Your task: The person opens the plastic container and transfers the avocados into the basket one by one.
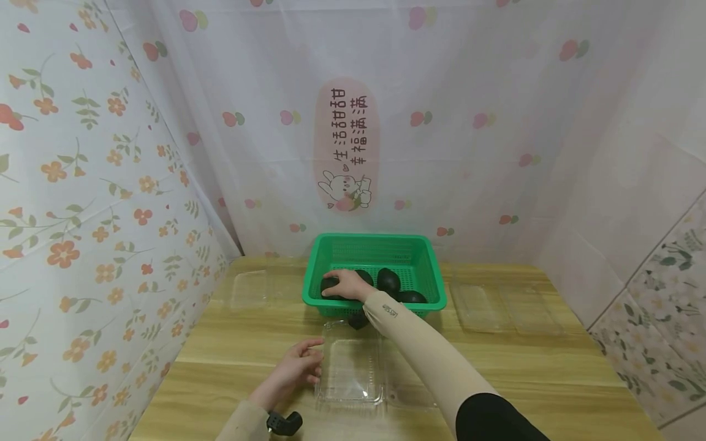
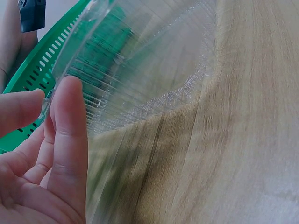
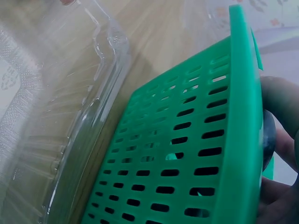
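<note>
My right hand (image 1: 350, 285) reaches into a green plastic basket (image 1: 375, 236) and grips a dark avocado (image 1: 330, 286) near its front left corner. In the right wrist view the fingers curl round that avocado (image 3: 268, 139) behind the basket rim. More dark avocados (image 1: 388, 281) lie in the basket, partly hidden by my hand and sleeve. In front of the basket stands an opened clear plastic box (image 1: 353, 367). My left hand (image 1: 298, 366) is at its left side; in the left wrist view thumb and forefinger pinch the box's rim.
Other clear plastic boxes lie on the wooden table (image 1: 198, 380), one at the back left (image 1: 248, 291) and more at the right (image 1: 480, 308). Printed curtains (image 1: 469, 159) hang close behind the basket and along both sides.
</note>
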Demonstrator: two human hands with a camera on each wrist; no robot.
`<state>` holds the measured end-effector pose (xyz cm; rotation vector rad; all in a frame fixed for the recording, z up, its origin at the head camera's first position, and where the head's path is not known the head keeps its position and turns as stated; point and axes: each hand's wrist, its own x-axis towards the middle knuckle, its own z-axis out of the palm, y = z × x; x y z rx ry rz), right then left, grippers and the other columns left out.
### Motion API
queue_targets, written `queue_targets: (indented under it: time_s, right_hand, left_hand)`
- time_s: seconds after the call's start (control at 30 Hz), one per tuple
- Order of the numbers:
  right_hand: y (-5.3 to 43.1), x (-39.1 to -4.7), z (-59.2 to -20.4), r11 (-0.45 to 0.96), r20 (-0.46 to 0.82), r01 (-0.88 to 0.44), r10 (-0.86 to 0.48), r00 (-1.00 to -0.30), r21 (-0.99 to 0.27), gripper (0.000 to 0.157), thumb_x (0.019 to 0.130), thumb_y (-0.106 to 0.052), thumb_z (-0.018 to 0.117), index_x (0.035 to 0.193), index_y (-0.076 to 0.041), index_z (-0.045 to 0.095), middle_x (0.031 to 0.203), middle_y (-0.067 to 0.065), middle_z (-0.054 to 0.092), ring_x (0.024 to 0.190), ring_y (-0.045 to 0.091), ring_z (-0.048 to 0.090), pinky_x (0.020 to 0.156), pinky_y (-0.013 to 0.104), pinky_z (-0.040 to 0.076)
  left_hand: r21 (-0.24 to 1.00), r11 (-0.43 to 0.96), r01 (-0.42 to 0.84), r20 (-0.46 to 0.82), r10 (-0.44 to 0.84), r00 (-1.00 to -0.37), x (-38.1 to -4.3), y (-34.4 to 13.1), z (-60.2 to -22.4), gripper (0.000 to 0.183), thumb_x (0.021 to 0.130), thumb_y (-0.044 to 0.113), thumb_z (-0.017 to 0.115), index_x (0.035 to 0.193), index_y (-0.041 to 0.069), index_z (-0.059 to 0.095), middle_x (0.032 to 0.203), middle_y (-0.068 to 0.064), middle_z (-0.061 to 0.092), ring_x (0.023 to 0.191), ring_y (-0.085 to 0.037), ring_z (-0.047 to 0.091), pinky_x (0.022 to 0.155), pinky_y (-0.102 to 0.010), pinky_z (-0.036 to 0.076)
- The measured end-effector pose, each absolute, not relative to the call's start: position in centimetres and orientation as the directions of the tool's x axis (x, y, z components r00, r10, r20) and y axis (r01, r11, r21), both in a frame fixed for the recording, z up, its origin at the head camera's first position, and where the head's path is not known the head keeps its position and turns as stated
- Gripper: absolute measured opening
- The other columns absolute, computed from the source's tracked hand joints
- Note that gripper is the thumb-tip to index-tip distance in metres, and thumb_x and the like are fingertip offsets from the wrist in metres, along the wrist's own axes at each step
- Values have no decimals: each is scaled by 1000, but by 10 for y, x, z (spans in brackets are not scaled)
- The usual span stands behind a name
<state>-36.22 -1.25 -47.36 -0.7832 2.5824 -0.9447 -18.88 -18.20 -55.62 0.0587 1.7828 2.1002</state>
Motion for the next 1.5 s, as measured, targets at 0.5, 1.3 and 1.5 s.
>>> queue_targets:
  time_s: [0.5, 1.3, 1.5]
  right_hand:
    - [-17, -358, -478, 645, -80, -388, -573, -816, -659, 55, 91, -31, 67, 139, -9, 52, 140, 11, 50, 130, 29, 44, 104, 44, 39]
    - [-20, -356, -480, 626, -86, -378, -582, -809, -682, 51, 91, -19, 59, 140, -7, 51, 139, 12, 51, 119, 27, 51, 93, 39, 44]
    - [-22, -356, -481, 638, -80, -398, -586, -806, -659, 50, 90, -15, 63, 138, -6, 52, 139, 12, 52, 126, 28, 48, 99, 41, 43]
  left_hand:
    - [957, -109, -270, -226, 307, -924, -189, -183, -556, 50, 98, 3, 52, 141, -10, 31, 101, -10, 55, 71, -12, 58, 59, -25, 52]
    - [957, -105, -272, -229, 305, -924, -187, -181, -550, 52, 98, 6, 53, 141, -11, 31, 101, -11, 55, 71, -13, 58, 59, -25, 53]
    - [957, -108, -268, -226, 300, -927, -187, -181, -550, 54, 98, 9, 56, 141, -10, 31, 101, -10, 55, 72, -13, 58, 60, -26, 53]
